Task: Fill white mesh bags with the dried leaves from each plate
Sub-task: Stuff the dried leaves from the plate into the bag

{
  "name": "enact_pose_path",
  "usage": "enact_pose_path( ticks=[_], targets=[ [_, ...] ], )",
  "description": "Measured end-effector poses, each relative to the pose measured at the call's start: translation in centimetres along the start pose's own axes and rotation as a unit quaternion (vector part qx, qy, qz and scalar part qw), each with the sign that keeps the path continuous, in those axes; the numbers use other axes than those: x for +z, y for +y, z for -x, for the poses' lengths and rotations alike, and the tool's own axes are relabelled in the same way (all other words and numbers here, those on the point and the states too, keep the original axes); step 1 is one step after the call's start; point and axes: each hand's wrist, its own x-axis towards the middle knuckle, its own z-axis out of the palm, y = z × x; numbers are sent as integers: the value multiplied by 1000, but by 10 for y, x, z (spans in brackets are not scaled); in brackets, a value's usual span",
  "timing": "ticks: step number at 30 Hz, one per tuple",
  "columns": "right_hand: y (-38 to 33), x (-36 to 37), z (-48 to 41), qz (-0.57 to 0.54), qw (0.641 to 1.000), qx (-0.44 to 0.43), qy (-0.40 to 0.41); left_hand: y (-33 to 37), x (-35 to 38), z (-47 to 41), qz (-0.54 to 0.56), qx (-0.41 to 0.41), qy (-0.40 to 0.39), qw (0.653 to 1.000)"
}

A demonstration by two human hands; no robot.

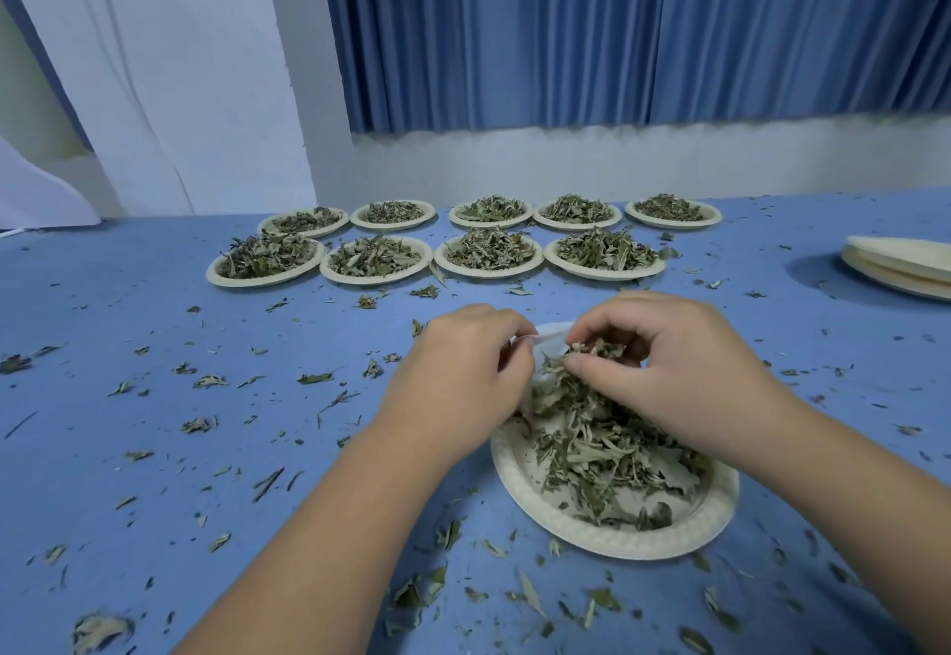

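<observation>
While the near plate (617, 546) still carries a good heap of dried leaves (607, 448), the work seems well short of its end. In the head view, the left hand (463, 371) pinches the rim of the white mesh bag (550, 332) between curled fingers and thumb, holding its mouth up just past the far edge of that plate. The right hand (664, 366) has its fingers bunched round a small clump of leaves right at the bag's opening, apparently feeding them in. How full the bag is cannot be told, since both hands hide most of it.

Farther off on the blue tabletop (154, 294), nine full plates (489, 253) stand in two rows, five in the far row and four in the nearer one, all heaped and seemingly untouched. At the far right, a stack of empty plates (900, 268) suggests some portions have already been bagged, though no finished bag is in sight. Leaf crumbs (314, 377) lie scattered widely over the cloth. By this reckoning one plate is in hand and at least nine remain.
</observation>
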Motion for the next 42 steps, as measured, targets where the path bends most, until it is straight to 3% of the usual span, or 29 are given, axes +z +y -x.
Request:
enact_pose_path(
  ticks=[7,22,28,34,38,42],
  targets=[
    [-5,7,3,142,989,-21,30,7,6,0,64,-29,2,998],
    [-21,10,2,232,973,-8,-18,17,13,3,194,-89,-1,977],
    [-16,7,4,186,982,-18,-10,18,12,4,122,-41,-14,992],
    [-13,2,1,94,995,-13,-4,18,10,3,233,-135,-4,963],
    [-12,-2,1,46,998,-1,-35,18,7,2,249,-154,2,956],
    [-11,2,1,16,1000,10,-8,19,7,2,270,-163,4,949]
  ],
)
